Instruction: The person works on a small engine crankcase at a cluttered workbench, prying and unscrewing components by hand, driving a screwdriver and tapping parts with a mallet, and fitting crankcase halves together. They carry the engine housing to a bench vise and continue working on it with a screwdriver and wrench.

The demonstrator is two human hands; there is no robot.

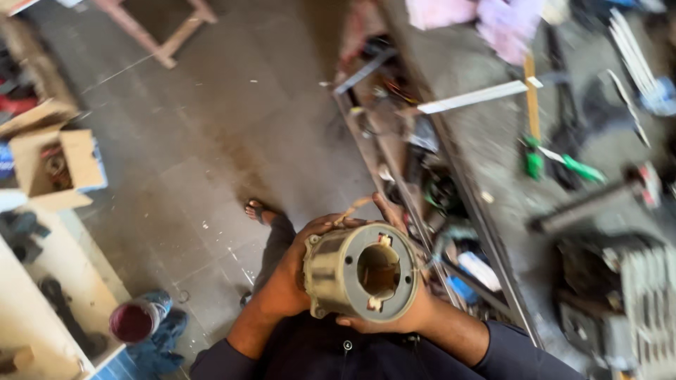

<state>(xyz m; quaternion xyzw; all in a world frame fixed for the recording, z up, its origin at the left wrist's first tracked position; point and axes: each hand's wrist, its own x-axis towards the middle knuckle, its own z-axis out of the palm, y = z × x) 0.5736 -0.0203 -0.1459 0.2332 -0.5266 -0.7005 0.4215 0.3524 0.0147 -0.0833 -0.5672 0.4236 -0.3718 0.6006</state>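
While both hands, the left hand [285, 278] and right hand [394, 317], clamp the metal motor housing [360, 271] above the lap beside the bench [486, 232] edge, it looks heavy, rigid, best gripped around its outer wall.

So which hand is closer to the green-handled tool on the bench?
Right. The right hand cups the metal cylinder underneath, on the green-handled tool's side; the left hand grips its far side.
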